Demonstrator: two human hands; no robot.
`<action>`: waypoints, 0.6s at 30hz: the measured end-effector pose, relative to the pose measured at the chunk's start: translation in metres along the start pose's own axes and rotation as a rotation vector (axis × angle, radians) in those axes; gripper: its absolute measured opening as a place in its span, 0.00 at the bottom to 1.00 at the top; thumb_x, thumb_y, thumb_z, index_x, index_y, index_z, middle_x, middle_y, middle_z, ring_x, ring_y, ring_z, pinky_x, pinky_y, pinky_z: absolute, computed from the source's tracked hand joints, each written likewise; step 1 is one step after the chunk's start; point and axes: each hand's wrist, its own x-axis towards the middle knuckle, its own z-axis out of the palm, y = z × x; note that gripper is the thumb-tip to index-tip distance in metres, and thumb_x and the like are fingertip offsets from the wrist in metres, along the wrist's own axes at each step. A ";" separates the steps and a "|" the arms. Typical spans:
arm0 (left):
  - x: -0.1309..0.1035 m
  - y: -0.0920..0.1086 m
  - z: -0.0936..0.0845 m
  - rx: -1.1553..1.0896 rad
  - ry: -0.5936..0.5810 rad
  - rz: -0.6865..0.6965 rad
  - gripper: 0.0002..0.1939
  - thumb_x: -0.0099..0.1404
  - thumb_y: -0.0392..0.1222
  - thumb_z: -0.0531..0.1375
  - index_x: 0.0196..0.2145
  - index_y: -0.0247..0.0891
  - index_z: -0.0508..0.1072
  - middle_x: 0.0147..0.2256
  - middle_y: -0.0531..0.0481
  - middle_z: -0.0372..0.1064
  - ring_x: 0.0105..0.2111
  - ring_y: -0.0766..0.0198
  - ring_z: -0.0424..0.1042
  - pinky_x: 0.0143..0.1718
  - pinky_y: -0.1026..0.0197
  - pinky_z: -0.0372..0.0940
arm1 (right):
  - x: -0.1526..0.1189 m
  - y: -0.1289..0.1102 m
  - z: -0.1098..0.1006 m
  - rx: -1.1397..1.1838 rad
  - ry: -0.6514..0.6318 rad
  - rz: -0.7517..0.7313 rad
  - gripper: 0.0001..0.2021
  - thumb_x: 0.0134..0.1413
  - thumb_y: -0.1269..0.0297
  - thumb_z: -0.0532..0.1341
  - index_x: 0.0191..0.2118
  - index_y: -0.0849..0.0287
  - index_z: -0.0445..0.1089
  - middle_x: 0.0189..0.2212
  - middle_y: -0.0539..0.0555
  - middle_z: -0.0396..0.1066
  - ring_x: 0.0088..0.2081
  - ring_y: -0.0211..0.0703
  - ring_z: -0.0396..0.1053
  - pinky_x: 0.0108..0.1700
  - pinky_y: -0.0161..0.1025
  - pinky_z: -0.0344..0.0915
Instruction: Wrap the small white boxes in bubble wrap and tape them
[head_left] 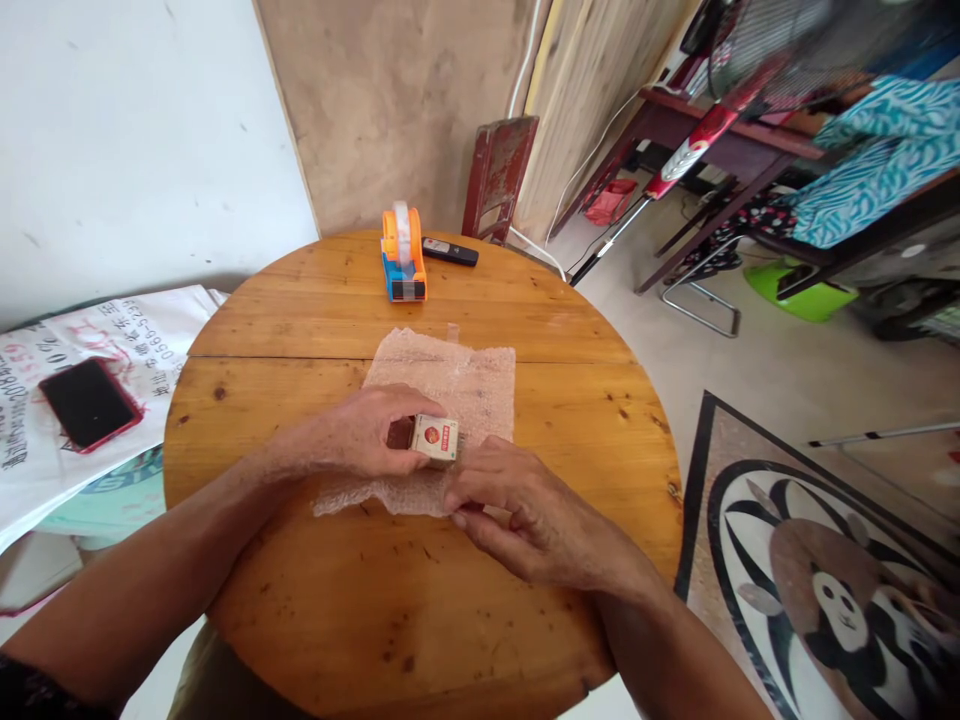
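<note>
A small cream-coloured box [437, 438] with a red label and a round red mark lies on a sheet of bubble wrap [476, 378] in the middle of the round table. My left hand [367, 428] grips the box from its left side, thumb and fingers on opposite edges. On the right, my right hand [521, 505] has its thumb and index finger closed at the near edge of the bubble wrap. The wrap's near left corner is crumpled and sticks out beneath my left wrist.
An orange and blue tape dispenser [403, 255] and a black remote control [450, 251] sit at the far side of the wooden table [585, 400]. A phone [90, 403] rests on a printed white sack at left. A chair [499, 175] stands behind; another person sits far right.
</note>
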 end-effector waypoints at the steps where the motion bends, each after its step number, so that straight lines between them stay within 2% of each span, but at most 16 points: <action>1: 0.000 0.000 0.000 0.009 0.002 -0.010 0.21 0.57 0.45 0.63 0.49 0.41 0.73 0.46 0.47 0.75 0.45 0.54 0.72 0.47 0.52 0.67 | 0.000 0.000 0.000 0.017 -0.011 -0.007 0.07 0.55 0.75 0.56 0.34 0.58 0.69 0.27 0.48 0.70 0.32 0.38 0.66 0.42 0.39 0.60; 6: -0.002 0.005 -0.003 0.045 -0.039 0.002 0.18 0.58 0.43 0.62 0.47 0.41 0.74 0.46 0.48 0.76 0.45 0.55 0.73 0.46 0.55 0.67 | 0.000 0.001 0.001 0.114 -0.013 -0.076 0.07 0.55 0.75 0.56 0.35 0.58 0.69 0.27 0.49 0.70 0.32 0.38 0.67 0.41 0.39 0.61; 11: -0.003 0.010 -0.003 0.093 -0.088 0.008 0.21 0.56 0.40 0.63 0.49 0.39 0.73 0.45 0.49 0.76 0.42 0.57 0.73 0.43 0.57 0.66 | 0.001 0.000 -0.001 0.139 0.028 -0.072 0.06 0.58 0.73 0.55 0.34 0.58 0.67 0.26 0.48 0.67 0.31 0.37 0.64 0.41 0.38 0.61; 14: -0.003 0.012 -0.002 0.110 -0.072 -0.003 0.18 0.57 0.41 0.63 0.47 0.39 0.74 0.42 0.49 0.76 0.38 0.58 0.73 0.40 0.58 0.66 | 0.002 0.000 -0.004 0.125 0.043 -0.073 0.06 0.60 0.71 0.55 0.32 0.58 0.66 0.27 0.49 0.66 0.33 0.38 0.64 0.41 0.38 0.60; 18: -0.002 0.011 0.000 0.113 -0.080 0.021 0.17 0.58 0.43 0.64 0.46 0.39 0.74 0.43 0.49 0.76 0.41 0.56 0.73 0.43 0.57 0.65 | 0.002 -0.001 -0.006 0.141 0.024 -0.072 0.06 0.61 0.70 0.55 0.33 0.57 0.66 0.29 0.50 0.67 0.34 0.38 0.64 0.42 0.39 0.61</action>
